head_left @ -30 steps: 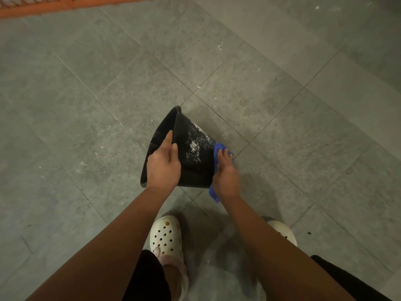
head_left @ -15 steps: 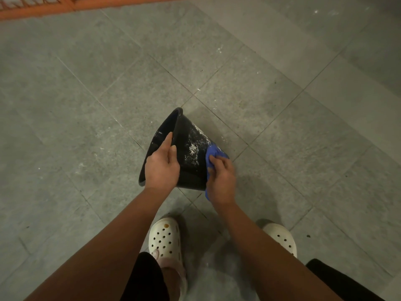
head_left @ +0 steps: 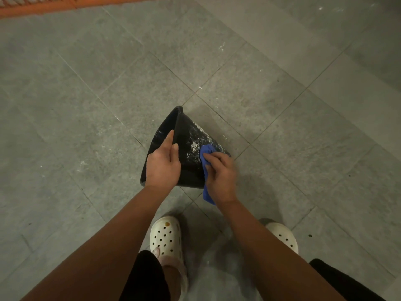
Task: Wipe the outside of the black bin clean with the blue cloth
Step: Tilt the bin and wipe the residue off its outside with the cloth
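**Black bin held tipped over a tiled floor, blue cloth against its side**

At the left lies grey tiled floor (head_left: 76, 116), flecked with pale specks, and an orange strip (head_left: 65, 3) runs along the top left edge. Toward the middle, the left hand (head_left: 163, 165) grips the rim of the black bin (head_left: 188, 168): its thumb reaches into the mouth and the fingers (head_left: 175, 152) are curled over the outer wall, clenched on the rim. The bin is tipped on its side, its open mouth turned to the left and its narrower base pointing right and away. White smears (head_left: 195, 145) mark the upper part of the outer wall. Just right of them, the right hand (head_left: 220, 175) presses the blue cloth (head_left: 206, 152) against the bin's side, its fingers (head_left: 211, 158) bent and gripping the bunched fabric; a tail of the cloth hangs below the wrist. Below the bin, two white perforated clogs (head_left: 166, 235) stand on the floor, one under each forearm, with dark trouser legs (head_left: 145, 276) at the bottom edge.
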A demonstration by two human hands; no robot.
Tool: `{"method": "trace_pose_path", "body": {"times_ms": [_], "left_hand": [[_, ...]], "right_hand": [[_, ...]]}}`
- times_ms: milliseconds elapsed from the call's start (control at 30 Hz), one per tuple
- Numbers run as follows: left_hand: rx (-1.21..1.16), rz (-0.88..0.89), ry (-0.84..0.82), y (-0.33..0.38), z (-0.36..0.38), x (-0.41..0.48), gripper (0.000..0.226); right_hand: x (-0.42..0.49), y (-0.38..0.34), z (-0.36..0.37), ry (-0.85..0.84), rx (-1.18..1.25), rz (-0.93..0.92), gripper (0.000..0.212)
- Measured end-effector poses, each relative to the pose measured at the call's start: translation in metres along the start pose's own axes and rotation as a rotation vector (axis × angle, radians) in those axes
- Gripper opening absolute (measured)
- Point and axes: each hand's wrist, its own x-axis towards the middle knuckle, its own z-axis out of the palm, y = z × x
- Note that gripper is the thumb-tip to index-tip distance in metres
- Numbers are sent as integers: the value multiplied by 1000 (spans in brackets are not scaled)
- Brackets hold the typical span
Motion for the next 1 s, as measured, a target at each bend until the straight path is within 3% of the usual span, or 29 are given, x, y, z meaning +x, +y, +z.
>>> {"method": "trace_pose_path", "body": {"times_ms": [100, 267, 467, 667, 900, 1000], "left_hand": [[-13, -8, -9, -1, -1, -3, 43], [-62, -44, 8, -1, -2, -1, 43], [19, 32, 2, -1, 2, -4, 43], [20, 24, 7, 3, 1, -5, 42], [2, -3, -50, 5, -4, 3, 41], [-11, -6, -65, 8, -4, 2, 41]], "right_hand": [[14, 1, 1, -69, -94, -42, 38], [-1, 6, 0, -22, -75, 132, 34], [8, 0, -2, -50, -78, -86, 39], [-1, 11, 1, -9, -84, 98, 35], [-12, 4, 7, -12, -108, -260, 29], [0, 4, 5, 33, -59, -267, 28]]}}
